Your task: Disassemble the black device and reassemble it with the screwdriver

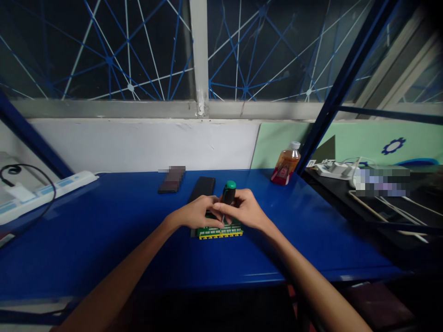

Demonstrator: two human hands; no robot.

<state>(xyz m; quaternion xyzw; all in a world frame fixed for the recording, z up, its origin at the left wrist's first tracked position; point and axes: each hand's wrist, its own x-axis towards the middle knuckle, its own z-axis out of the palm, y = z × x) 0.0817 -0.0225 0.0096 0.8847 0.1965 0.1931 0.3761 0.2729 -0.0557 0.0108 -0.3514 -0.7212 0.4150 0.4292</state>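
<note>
My right hand (247, 210) is closed around a screwdriver (229, 193) with a black handle and a green cap. It stands nearly upright, its shaft pointing down at a green circuit board (207, 233) on the blue table. Along the board's near edge runs a yellow toothed strip (221, 236). My left hand (199, 212) curls over the board's left side, thumb and fingers drawn in close to the shaft. What those fingers grip is hidden, as are the screwdriver's tip and much of the board.
Behind my hands lies a dark flat slab (204, 185), with a phone-like object (170, 182) farther left. A drink bottle (286, 163) stands back right. A white power strip (51, 193) with a black cable lies left. Blue frame posts (321, 122) flank the blue table (114, 230).
</note>
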